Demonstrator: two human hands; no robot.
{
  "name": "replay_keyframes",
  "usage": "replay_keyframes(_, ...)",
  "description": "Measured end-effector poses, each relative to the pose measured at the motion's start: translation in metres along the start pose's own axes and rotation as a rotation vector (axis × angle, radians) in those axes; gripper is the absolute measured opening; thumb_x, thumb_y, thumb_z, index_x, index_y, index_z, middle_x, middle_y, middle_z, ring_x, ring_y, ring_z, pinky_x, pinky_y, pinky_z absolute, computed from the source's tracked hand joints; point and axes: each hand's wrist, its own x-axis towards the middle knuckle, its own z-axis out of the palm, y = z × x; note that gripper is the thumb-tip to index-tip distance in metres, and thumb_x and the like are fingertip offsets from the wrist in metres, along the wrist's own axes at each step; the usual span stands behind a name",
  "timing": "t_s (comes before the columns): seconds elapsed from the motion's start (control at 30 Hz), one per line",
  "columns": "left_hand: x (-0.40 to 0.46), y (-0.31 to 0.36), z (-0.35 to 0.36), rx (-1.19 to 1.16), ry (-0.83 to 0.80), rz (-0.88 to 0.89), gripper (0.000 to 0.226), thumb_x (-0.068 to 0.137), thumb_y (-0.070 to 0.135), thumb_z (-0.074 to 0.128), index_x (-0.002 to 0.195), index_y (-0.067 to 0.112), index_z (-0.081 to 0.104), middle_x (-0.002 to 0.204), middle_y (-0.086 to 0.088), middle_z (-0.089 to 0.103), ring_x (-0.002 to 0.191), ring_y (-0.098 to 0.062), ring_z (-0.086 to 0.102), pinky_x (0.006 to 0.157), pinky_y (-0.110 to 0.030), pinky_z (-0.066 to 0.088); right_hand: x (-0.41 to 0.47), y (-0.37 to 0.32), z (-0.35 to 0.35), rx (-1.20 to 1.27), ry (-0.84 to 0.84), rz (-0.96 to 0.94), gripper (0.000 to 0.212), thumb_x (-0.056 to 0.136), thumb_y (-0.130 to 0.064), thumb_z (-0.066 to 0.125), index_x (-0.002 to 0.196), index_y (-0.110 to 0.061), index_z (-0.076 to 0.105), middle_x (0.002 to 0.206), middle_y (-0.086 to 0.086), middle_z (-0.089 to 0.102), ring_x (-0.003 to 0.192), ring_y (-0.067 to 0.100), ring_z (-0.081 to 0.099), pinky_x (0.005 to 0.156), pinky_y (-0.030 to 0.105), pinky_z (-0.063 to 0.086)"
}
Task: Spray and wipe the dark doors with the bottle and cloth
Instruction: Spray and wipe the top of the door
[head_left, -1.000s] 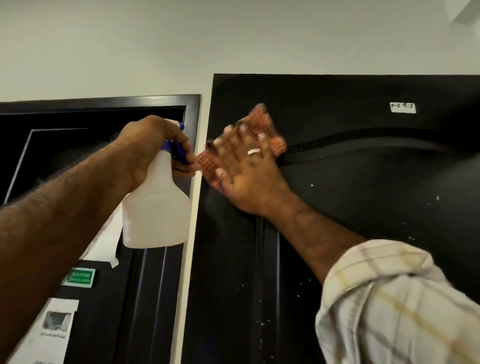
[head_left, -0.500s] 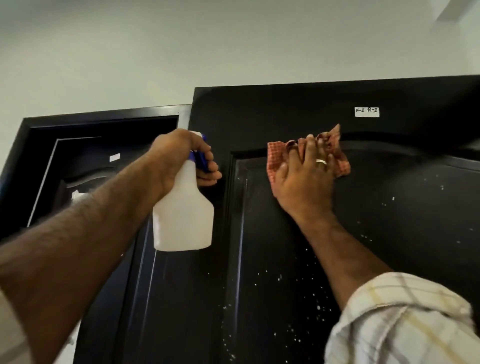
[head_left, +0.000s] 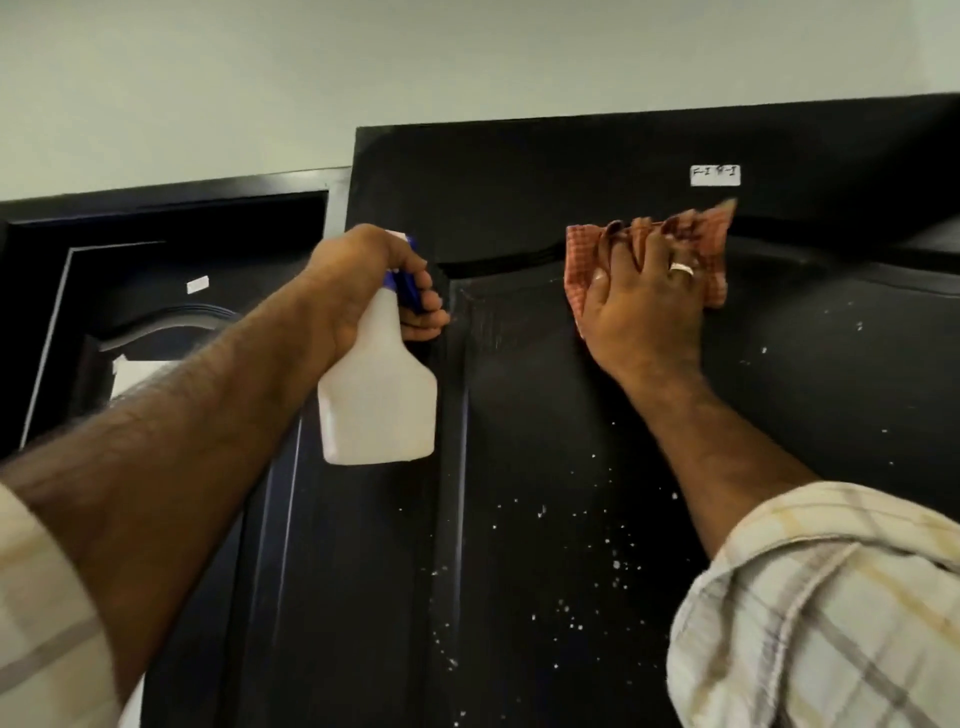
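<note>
The orange checked cloth (head_left: 696, 244) lies flat against the near dark door (head_left: 571, 467), high up by its top edge, where the curved moulding of the raised panel runs just below a small white label (head_left: 715, 175). Most of the cloth is under the right hand (head_left: 644, 306); its edges show past the fingertips above, toward the label, and out to either side of the hand. The right hand presses it to the door with fingers nearly straight and spread, the palm lower on the panel, a ring (head_left: 681, 268) on one finger; nothing is curled round the cloth. To the left, near the door's left edge, the left hand (head_left: 363, 280) grips the white spray bottle (head_left: 377, 395) at its neck, fingers wrapped round the blue spray head (head_left: 408, 283), the body of the bottle hanging below the fist and upright. The bottle is held in front of the door and well apart from the cloth. White flecks dot the panel below and to the right of the wiping hand. Farther left, set back, stands a second dark door (head_left: 156, 322) in its frame, with a small white tag (head_left: 197, 285) near its top. Checked shirt sleeves (head_left: 831, 613) are rolled up on both forearms.
</note>
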Motion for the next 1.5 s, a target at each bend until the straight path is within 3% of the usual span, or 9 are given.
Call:
replay_keyframes(0.17,0.018,0.001,-0.020,0.025,-0.017,0.015,0.011,0.089,0.007,0.060,0.092,0.002,0.070,0.079,-0.018,0.073,0.084,-0.037,0.079,0.078,-0.052,0.066,-0.021,-0.081,0.000,0.016,0.005,-0.002,0.050,0.103,-0.035,0.045,0.139,-0.005,0.062,0.150,0.024,0.051,0.138,0.046,0.048,0.118,0.063,0.037)
replay_keyframes(0.37,0.035,0.002,-0.048,0.053,-0.057,0.003,0.014,0.091,0.011,0.058,0.092,0.004,0.070,0.079,-0.017,0.074,0.081,-0.036,0.079,0.079,-0.051,0.066,-0.029,-0.089,0.010,0.101,0.011,-0.551,0.048,0.100,-0.039,0.050,0.138,-0.018,0.070,0.144,0.013,0.062,0.133,0.035,0.054,0.111,0.057,0.045)
replay_keyframes(0.57,0.046,-0.004,-0.070,0.042,-0.088,-0.011,0.016,0.088,0.012,0.060,0.094,0.004,0.072,0.082,-0.018,0.075,0.084,-0.036,0.079,0.086,-0.055,0.064,-0.042,-0.118,0.014,0.091,-0.033,-0.341,0.050,0.102,-0.040,0.048,0.142,-0.017,0.066,0.154,0.017,0.051,0.138,0.040,0.048,0.115,0.060,0.041)
replay_keyframes(0.73,0.050,-0.010,-0.085,0.047,-0.095,-0.009,0.016,0.090,0.012,0.060,0.096,0.003,0.072,0.082,-0.017,0.076,0.082,-0.035,0.080,0.082,-0.053,0.066,-0.031,-0.068,0.003,0.023,-0.054,-0.696,0.049,0.105,-0.047,0.049,0.141,-0.022,0.070,0.153,0.013,0.058,0.137,0.039,0.054,0.116,0.061,0.039)
replay_keyframes(0.87,0.053,-0.012,-0.091,0.032,-0.119,-0.019,0.017,0.090,0.014,0.061,0.098,0.004,0.073,0.086,-0.017,0.076,0.081,-0.034,0.080,0.081,-0.052,0.066,-0.026,-0.114,0.014,0.029,0.047,-0.354,0.051,0.102,-0.039,0.049,0.143,-0.015,0.067,0.148,0.023,0.055,0.130,0.048,0.054,0.105,0.062,0.048)
replay_keyframes(0.93,0.054,-0.013,-0.091,0.016,-0.132,-0.021,0.016,0.091,0.013,0.061,0.098,0.004,0.072,0.084,-0.016,0.076,0.082,-0.034,0.080,0.082,-0.052,0.066,-0.046,-0.138,0.022,0.086,-0.010,-0.258,0.053,0.100,-0.034,0.048,0.147,-0.012,0.062,0.155,0.024,0.048,0.140,0.048,0.045,0.115,0.063,0.041)
replay_keyframes(1.1,0.056,-0.013,-0.097,0.001,-0.190,-0.025,0.016,0.091,0.015,0.061,0.098,0.006,0.072,0.087,-0.016,0.076,0.085,-0.033,0.080,0.084,-0.052,0.065,-0.050,-0.049,0.027,-0.024,0.006,-0.658,0.053,0.114,-0.037,0.041,0.163,-0.018,0.045,0.174,0.016,0.032,0.160,0.039,0.028,0.127,0.066,0.022)
replay_keyframes(1.3,0.058,-0.014,-0.095,-0.010,-0.204,-0.027,0.015,0.091,0.014,0.060,0.097,0.006,0.071,0.086,-0.016,0.075,0.083,-0.033,0.079,0.084,-0.052,0.065,-0.011,-0.049,0.023,0.031,0.032,0.194,0.078,0.107,-0.053,0.018,0.163,-0.004,0.040,0.165,0.039,0.032,0.157,0.056,0.022,0.128,0.069,0.016)
replay_keyframes(1.5,0.059,-0.017,-0.076,-0.058,-0.262,-0.027,0.013,0.090,0.014,0.062,0.096,0.006,0.070,0.082,-0.014,0.075,0.084,-0.031,0.080,0.086,-0.051,0.065,-0.067,-0.079,0.021,-0.013,-0.133,-0.664,0.061,0.113,-0.050,0.029,0.170,-0.027,0.025,0.180,0.008,0.016,0.166,0.033,0.003,0.133,0.054,-0.002)
